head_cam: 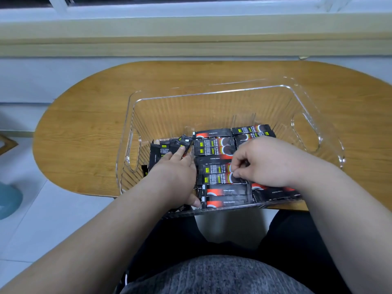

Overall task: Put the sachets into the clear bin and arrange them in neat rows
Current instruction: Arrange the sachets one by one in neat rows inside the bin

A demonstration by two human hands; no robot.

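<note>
Head view: the clear bin [212,93] stands on the wooden table [84,124], with black sachets [214,145] in flat rows across its middle and right (a loose heap lies at its left). The left hand [176,177] rests straight-fingered on that heap. The right hand [267,162] pinches one sachet in a row.

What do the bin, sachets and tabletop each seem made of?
The clear bin: transparent, glossy, ribbed plastic, by its see-through walls. The sachets: probably glossy printed foil or plastic film, judging by sheen. The tabletop: wood or wood-look laminate, showing grain.
</note>
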